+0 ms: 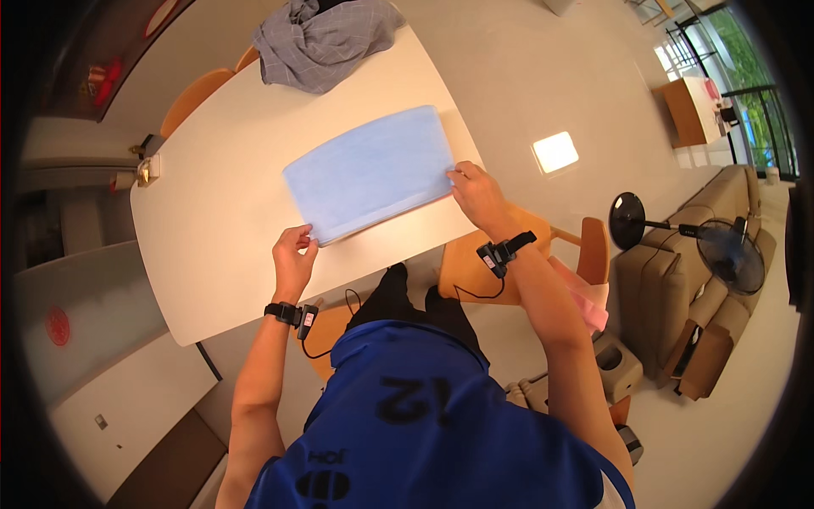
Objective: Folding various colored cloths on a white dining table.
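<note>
A light blue rectangular cloth, which looks folded, lies flat on a white table. Its near edge runs slantwise between my two hands. My left hand pinches the near left corner between thumb and fingertips. At the near right corner, my right hand grips the cloth's edge with its fingers. A thin darker line shows under the near edge; what makes it cannot be told. Each wrist wears a black strap with a small device and a cable.
A crumpled grey checked cloth lies at the table's far end. A wooden chair stands by the near right edge, with pink fabric on it. Farther right are a standing fan and a beige sofa. A small box sits at the left edge.
</note>
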`<action>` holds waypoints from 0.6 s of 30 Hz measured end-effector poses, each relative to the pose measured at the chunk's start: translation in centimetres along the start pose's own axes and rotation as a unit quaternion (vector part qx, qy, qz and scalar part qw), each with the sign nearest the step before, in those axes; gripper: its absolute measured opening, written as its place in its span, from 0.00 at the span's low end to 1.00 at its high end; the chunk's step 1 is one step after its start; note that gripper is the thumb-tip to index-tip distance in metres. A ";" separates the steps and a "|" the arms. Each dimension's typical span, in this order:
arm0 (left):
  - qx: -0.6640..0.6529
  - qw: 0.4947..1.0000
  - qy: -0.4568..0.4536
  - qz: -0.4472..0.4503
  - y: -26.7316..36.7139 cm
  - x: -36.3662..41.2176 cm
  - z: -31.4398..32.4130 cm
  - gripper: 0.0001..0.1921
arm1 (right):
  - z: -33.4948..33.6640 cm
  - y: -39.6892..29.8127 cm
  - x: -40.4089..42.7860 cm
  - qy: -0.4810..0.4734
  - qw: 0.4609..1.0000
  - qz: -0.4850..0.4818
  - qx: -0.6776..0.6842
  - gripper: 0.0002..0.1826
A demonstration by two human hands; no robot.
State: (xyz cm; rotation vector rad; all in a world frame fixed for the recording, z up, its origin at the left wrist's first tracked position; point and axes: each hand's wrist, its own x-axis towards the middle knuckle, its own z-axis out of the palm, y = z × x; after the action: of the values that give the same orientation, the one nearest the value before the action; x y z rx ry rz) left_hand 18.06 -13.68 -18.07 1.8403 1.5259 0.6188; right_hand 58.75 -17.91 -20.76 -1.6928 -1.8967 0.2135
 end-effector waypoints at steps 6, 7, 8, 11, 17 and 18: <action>-0.105 0.991 -0.025 -0.084 -2.9 0.0 0.0 0.18 | 0.0 1.5 0.1 -0.096 0.995 -0.004 0.022 0.11; -0.130 0.987 -0.029 -0.091 -3.1 0.0 0.1 0.18 | -1.1 1.3 0.6 -0.113 0.993 -0.007 0.046 0.11; -0.157 0.982 -0.034 -0.096 -2.8 0.1 0.6 0.19 | -1.9 1.3 0.7 -0.111 0.991 0.004 0.069 0.11; -0.154 0.982 -0.046 -0.101 -1.7 0.4 0.8 0.19 | -3.4 0.8 1.3 -0.120 0.987 0.028 0.107 0.10; -0.187 0.971 -0.017 -0.149 -2.6 -0.3 0.9 0.12 | -2.8 1.4 2.7 -0.141 0.979 0.040 0.143 0.09; -0.186 0.971 -0.015 -0.150 -2.8 -0.4 0.9 0.12 | -2.6 1.4 2.9 -0.140 0.979 0.037 0.147 0.09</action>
State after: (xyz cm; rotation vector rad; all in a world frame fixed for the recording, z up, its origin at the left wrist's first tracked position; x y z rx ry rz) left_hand 16.74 -13.95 -20.70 1.3036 1.5097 0.6747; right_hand 61.23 -15.54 -18.38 -1.5944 -1.8858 0.7584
